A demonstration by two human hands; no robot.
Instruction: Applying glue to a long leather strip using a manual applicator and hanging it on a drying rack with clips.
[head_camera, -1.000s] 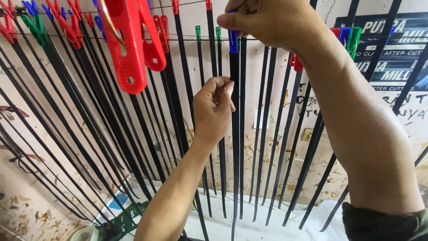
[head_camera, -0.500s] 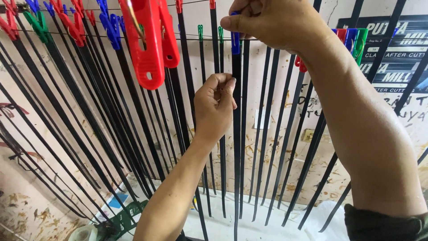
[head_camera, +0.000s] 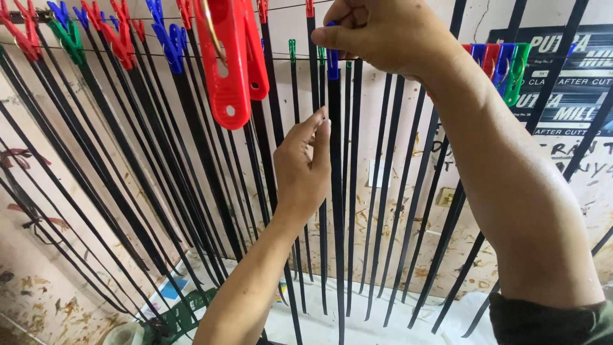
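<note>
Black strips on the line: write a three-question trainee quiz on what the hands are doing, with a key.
1. True or false: the right hand is up at the blue clothespin on the wire.
2. What does the left hand touch? A) the big red clothespin B) the black strip hanging from the blue clothespin C) the wall poster
3. Fill in: the big red clothespin nearest the camera hangs to the ___ of the left hand.

Key: 1 true. 2 B: the fingers, loosely extended, lie against the black strip. 3 left, and higher up.
</note>
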